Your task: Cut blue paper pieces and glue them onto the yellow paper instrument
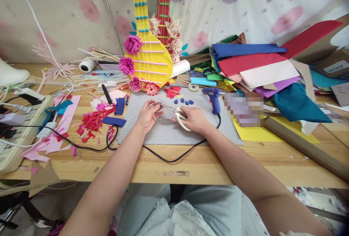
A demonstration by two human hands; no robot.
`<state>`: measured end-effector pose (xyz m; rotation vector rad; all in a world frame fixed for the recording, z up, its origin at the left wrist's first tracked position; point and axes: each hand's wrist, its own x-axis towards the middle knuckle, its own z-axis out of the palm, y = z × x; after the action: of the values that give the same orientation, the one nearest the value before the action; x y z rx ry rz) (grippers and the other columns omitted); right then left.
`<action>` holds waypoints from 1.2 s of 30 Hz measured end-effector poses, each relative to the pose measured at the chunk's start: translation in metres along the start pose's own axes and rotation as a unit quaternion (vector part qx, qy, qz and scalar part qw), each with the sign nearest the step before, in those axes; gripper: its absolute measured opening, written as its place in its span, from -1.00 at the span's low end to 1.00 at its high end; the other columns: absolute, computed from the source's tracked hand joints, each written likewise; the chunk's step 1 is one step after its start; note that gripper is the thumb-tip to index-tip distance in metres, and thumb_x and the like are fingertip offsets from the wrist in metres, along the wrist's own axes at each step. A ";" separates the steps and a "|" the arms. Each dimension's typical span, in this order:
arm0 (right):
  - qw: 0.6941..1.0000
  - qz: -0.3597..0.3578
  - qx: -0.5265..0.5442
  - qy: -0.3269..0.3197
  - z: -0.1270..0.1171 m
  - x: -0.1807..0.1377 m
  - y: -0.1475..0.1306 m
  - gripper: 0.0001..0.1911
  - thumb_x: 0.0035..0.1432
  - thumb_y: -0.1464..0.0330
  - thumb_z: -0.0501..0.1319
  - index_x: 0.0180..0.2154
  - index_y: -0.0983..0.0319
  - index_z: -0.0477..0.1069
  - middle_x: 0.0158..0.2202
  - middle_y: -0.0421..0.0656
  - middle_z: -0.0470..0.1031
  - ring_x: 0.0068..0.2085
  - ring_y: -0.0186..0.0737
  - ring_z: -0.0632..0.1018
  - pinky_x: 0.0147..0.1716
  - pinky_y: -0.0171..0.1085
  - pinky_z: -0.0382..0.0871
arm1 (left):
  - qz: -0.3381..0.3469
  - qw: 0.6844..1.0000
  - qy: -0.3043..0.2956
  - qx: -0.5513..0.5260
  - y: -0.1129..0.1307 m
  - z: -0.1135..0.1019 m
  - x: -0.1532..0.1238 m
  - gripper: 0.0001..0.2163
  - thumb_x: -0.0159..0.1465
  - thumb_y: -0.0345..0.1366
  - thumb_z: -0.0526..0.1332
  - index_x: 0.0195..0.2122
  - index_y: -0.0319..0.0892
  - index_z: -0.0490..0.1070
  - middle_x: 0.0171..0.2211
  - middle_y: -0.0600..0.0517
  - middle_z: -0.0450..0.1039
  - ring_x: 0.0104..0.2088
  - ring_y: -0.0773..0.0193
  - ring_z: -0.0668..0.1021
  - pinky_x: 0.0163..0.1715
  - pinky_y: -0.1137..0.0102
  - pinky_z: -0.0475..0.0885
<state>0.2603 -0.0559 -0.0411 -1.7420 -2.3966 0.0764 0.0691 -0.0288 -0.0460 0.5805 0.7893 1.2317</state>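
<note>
White-handled scissors (178, 113) lie low over the grey cutting mat (163, 130), held in the right hand (194, 118), whose fingers are curled through the handles in a closed grip; the blades point left and up toward the left hand (148, 114) and stand slightly parted. The left hand rests on the mat with its palm turned inward and its fingertips pinched together near the blade tips; whether that grip has hold of anything is too small to tell. Both forearms reach forward from the near edge of the wooden table (207, 163), the right one angled in from the lower right, the left from the lower left. Just beyond the right hand a blue glue gun (214, 98) stands on the mat, its black cord (174, 158) looping along the table's near edge. Small blue foam ovals (183, 101) and red scraps (172, 92) lie on the mat's far edge. To the left sits a heap of red and pink foam cuttings (92, 121); behind, a yellow paper guitar (148, 52) trimmed with pink flowers leans against the floral cloth beside a red one (164, 7). To the right, coloured foam sheets (253, 65) are stacked, and a cardboard box (334, 65) bears a label too blurred to read.
</note>
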 end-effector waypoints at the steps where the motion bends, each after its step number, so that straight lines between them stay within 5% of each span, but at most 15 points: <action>1: 1.000 -0.001 -0.004 0.001 0.000 0.000 0.000 -0.54 0.13 -0.03 -0.03 -0.33 0.21 0.35 -0.37 -0.09 0.52 -0.36 -0.17 0.48 -0.46 -0.29 0.02 | -0.001 1.000 -0.001 0.001 0.000 0.000 0.000 -0.74 0.05 -0.58 0.22 -0.33 -0.16 0.22 -0.45 0.15 0.46 -0.43 0.42 0.55 -0.46 0.53 0.45; 4: 1.000 0.023 -0.004 0.009 0.000 0.000 0.001 -0.54 0.12 -0.04 -0.01 -0.31 0.21 0.35 -0.35 -0.08 0.52 -0.33 -0.14 0.50 -0.44 -0.28 0.06 | -0.011 1.000 0.001 0.007 0.002 0.000 -0.001 -0.74 0.04 -0.57 0.24 -0.33 -0.16 0.22 -0.46 0.16 0.46 -0.46 0.44 0.54 -0.50 0.56 0.44; 10: 0.973 0.229 0.020 0.033 -0.001 -0.002 0.013 -0.56 0.15 0.05 0.01 -0.15 0.26 0.32 -0.28 0.00 0.54 -0.30 -0.06 0.53 -0.46 -0.27 0.14 | -0.019 0.999 0.025 0.005 0.002 0.002 0.000 -0.76 0.03 -0.57 0.24 -0.35 -0.17 0.24 -0.46 0.16 0.45 -0.49 0.47 0.52 -0.54 0.59 0.41; 20: 0.955 0.296 -0.010 -0.012 -0.013 -0.002 0.037 -0.52 0.07 0.12 0.13 -0.09 0.34 0.26 -0.26 0.09 0.51 -0.23 0.04 0.54 -0.36 -0.20 0.26 | -0.019 0.999 0.039 -0.001 0.002 0.000 0.003 -0.78 0.02 -0.58 0.22 -0.38 -0.19 0.23 -0.48 0.14 0.45 -0.50 0.47 0.52 -0.55 0.59 0.41; 24: 0.964 0.265 -0.023 0.002 -0.017 -0.001 0.034 -0.64 0.09 0.20 0.14 -0.16 0.33 0.31 -0.16 0.12 0.46 -0.14 0.04 0.48 -0.29 -0.18 0.26 | -0.027 0.999 0.035 0.017 -0.001 0.000 0.003 -0.75 0.02 -0.55 0.25 -0.35 -0.18 0.23 -0.48 0.12 0.45 -0.49 0.45 0.53 -0.56 0.59 0.41; 30: 0.969 0.107 0.138 0.173 -0.013 0.004 0.013 -0.71 0.24 0.27 -0.05 -0.27 0.20 0.40 -0.19 -0.06 0.47 -0.13 -0.15 0.44 -0.17 -0.22 0.27 | -0.053 0.997 -0.002 0.054 -0.003 0.000 0.001 -0.72 0.00 -0.53 0.28 -0.32 -0.18 0.22 -0.42 0.08 0.47 -0.37 0.31 0.58 -0.53 0.52 0.44; 36: 0.939 -0.038 0.311 0.142 0.004 0.017 -0.022 -0.77 0.21 0.26 0.05 -0.22 0.21 0.40 -0.19 -0.11 0.43 -0.26 -0.30 0.45 -0.29 -0.33 0.33 | -0.050 0.997 -0.016 0.052 -0.002 0.000 -0.002 -0.75 0.04 -0.55 0.26 -0.30 -0.21 0.25 -0.44 0.05 0.48 -0.37 0.33 0.58 -0.47 0.51 0.46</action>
<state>0.2336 -0.0461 -0.0400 -1.2638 -1.9346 0.4813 0.0700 -0.0309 -0.0472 0.6363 0.8500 1.0914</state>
